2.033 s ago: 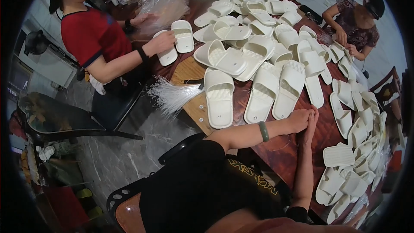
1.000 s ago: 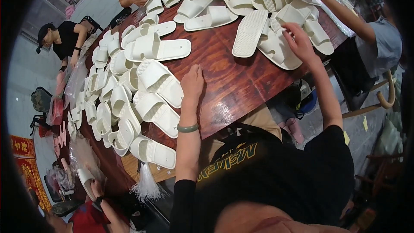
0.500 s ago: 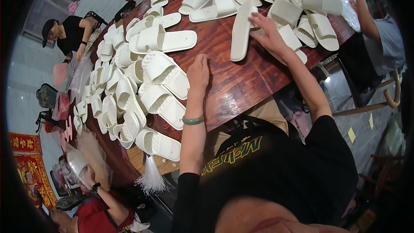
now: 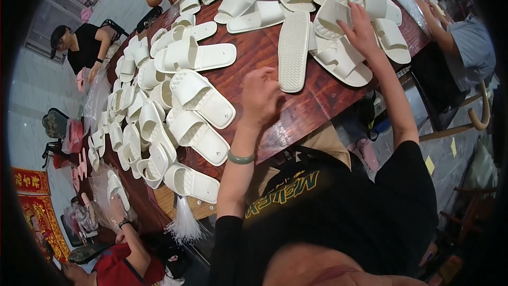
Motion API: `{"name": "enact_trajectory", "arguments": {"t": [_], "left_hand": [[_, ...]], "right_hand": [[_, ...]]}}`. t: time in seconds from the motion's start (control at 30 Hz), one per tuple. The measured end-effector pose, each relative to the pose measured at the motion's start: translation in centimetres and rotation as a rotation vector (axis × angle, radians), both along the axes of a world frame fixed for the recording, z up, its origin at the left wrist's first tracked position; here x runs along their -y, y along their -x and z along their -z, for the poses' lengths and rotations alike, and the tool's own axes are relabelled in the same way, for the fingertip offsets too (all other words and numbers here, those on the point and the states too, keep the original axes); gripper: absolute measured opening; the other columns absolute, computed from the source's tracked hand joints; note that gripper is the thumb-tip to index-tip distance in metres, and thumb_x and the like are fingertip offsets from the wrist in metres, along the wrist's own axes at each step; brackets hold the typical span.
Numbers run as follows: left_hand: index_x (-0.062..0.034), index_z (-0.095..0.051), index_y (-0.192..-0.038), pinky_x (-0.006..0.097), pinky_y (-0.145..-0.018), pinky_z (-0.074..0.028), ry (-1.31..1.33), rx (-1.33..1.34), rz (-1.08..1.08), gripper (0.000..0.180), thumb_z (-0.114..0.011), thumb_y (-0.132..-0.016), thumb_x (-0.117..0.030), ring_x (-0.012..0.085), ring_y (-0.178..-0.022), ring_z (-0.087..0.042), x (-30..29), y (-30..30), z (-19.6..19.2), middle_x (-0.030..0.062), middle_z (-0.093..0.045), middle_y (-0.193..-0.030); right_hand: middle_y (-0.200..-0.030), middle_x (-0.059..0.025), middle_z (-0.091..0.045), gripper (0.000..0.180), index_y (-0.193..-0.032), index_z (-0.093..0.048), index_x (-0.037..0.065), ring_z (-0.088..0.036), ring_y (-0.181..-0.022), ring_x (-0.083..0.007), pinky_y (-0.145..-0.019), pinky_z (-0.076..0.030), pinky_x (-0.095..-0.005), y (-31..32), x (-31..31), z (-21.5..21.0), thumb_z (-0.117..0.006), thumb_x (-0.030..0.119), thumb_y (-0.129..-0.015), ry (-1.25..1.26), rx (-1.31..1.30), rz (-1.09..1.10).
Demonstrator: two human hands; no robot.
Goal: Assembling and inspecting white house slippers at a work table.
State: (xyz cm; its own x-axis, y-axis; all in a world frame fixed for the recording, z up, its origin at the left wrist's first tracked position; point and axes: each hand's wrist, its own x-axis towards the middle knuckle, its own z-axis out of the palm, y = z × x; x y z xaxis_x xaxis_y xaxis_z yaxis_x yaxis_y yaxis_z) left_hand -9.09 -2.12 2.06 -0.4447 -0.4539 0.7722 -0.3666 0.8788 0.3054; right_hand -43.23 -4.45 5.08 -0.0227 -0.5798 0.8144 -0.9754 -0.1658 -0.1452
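Head view: hands at a sole-up slipper on the surface.
Clear plastic bag [image 4: 98, 182] lies at lower left, beside a co-worker's hand [image 4: 117, 212]; whether the white slipper [image 4: 117, 190] there is inside cannot be told. Sole-up slipper [image 4: 294, 53] rests on the surface [image 4: 312, 100], heel toward the near edge. Left hand [image 4: 262, 98], blurred, is half open just beside that heel; contact cannot be told. Right hand [image 4: 362, 34] is open, fingers spread, over the upright slipper [image 4: 344, 62]; grip cannot be confirmed. Bare wood separates the sole-up slipper from the left-side slippers [image 4: 196, 55] and continues to the near edge.
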Motion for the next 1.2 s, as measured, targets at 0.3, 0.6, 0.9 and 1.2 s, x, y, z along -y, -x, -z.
{"name": "enact_trajectory", "arguments": {"t": [0.3,0.6,0.9,1.2], "left_hand": [[-0.0052,-0.057,-0.087,0.054,-0.1,-0.032,-0.131,0.309,0.045,0.015,-0.065,-0.075,-0.007,0.0484,-0.126,-0.03,-2.6,3.5,2.9,0.0255,-0.036,-0.134],[0.0017,-0.056,-0.093,0.034,-0.076,-0.045,-0.422,-0.255,-0.307,0.02,-0.041,-0.093,-0.011,0.0262,-0.082,-0.057,3.5,-2.3,3.5,0.0155,-0.059,-0.092],[0.0012,-0.058,-0.086,0.03,-0.075,-0.044,-0.585,-0.486,-0.31,0.022,-0.043,-0.093,-0.014,0.0208,-0.078,-0.058,5.1,-6.9,2.6,0.0133,-0.061,-0.081],[-0.0004,-0.057,-0.085,0.028,-0.067,-0.041,-0.698,-0.264,-0.245,0.024,-0.045,-0.094,-0.019,0.0158,-0.072,-0.051,4.8,-7.1,4.6,0.0064,-0.056,-0.076]], "right_hand": [[-0.085,-0.0137,-0.065,0.046,-0.101,-0.062,0.005,-0.058,-0.092,-0.0333,-0.079,-0.041,-0.0433,-1.3,6.6,-2.4,-0.065,0.042,-0.074,-0.531,-0.127,0.123],[-0.07,-0.0105,-0.058,0.02,-0.09,-0.056,-0.001,-0.054,-0.065,-0.021,-0.064,-0.043,-0.0361,-2.8,9.1,-5.2,-0.062,0.01,-0.074,-0.639,0.18,-0.581],[-0.072,-0.0042,-0.059,0.025,-0.094,-0.059,-0.001,-0.052,-0.068,-0.0133,-0.065,-0.042,-0.0316,-7.7,6.9,-11.9,-0.064,0.003,-0.069,-1.375,-0.333,-0.808],[-0.111,-0.0086,-0.063,0.044,-0.12,-0.057,0.005,-0.057,-0.102,-0.0234,-0.086,-0.046,-0.034,-12.3,8.2,-6.9,-0.067,0.011,-0.077,-1.189,0.028,-0.854]]}}
